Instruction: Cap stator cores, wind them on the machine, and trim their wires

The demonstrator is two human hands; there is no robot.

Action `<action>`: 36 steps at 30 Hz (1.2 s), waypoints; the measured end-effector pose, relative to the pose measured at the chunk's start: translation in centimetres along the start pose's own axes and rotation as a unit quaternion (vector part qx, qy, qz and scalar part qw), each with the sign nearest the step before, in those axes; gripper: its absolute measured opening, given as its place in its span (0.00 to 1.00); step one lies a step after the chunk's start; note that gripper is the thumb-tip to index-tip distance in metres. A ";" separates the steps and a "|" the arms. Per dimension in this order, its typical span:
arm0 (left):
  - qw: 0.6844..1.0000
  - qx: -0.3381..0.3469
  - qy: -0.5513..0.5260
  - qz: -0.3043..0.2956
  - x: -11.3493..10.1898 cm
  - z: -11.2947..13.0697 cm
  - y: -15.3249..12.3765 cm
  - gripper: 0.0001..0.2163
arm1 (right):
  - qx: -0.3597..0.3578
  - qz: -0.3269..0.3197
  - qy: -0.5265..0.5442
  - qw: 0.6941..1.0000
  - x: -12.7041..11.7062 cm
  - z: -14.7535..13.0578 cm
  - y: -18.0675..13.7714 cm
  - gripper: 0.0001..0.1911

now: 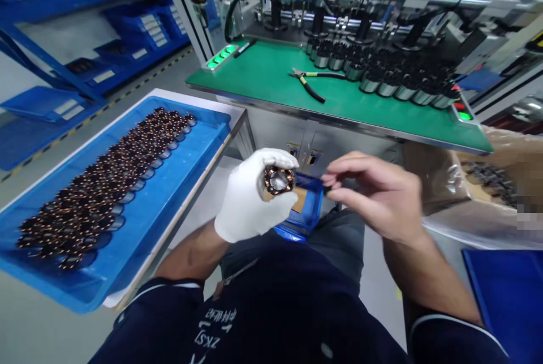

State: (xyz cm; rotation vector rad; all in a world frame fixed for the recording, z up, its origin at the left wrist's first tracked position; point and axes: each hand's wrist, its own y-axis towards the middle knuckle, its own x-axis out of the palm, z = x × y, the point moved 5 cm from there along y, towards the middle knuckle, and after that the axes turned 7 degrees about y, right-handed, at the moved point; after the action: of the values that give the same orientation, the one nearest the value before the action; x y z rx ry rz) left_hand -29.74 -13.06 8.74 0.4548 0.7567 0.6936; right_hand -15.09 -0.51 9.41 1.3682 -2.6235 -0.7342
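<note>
My left hand (254,197), in a white glove, grips a wound motor stator (289,178) between thumb and fingers. Copper coils ring its rim, and its open end faces up at me. To its right is my bare right hand (375,191), thumb and fingertips pinched together. A small dark bit shows at those fingertips, too blurred to name. The two hands are apart. A blue bin (313,202) with something brown and flat inside sits below them, partly hidden by the left hand.
A blue tray (169,205) of many copper-wound stators stands at left. On the green worktop (263,75) lie pliers (311,80) and rows of black-topped metal cylinders (382,72), before a machine. At right are a plastic-lined carton (449,183) with dark parts and a blue container (504,290).
</note>
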 end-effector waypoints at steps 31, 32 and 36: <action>0.995 0.052 -0.072 -0.038 0.7 0.7 1.7 0.14 | -0.105 0.084 0.042 0.990 1.7 1.0 1.7 0.07; 0.995 0.054 -0.072 -0.043 0.8 0.6 1.7 0.14 | -0.100 0.084 0.045 0.990 1.8 1.0 1.7 0.08; 0.994 0.067 -0.065 -0.052 0.8 0.6 1.8 0.14 | -0.109 0.064 0.047 0.991 2.0 0.8 1.9 0.06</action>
State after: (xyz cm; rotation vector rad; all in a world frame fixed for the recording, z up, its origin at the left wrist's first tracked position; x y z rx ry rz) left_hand -29.64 -11.31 9.86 0.5734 0.7019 0.5137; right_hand -17.91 -0.86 9.33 1.1344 -2.4479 -0.8840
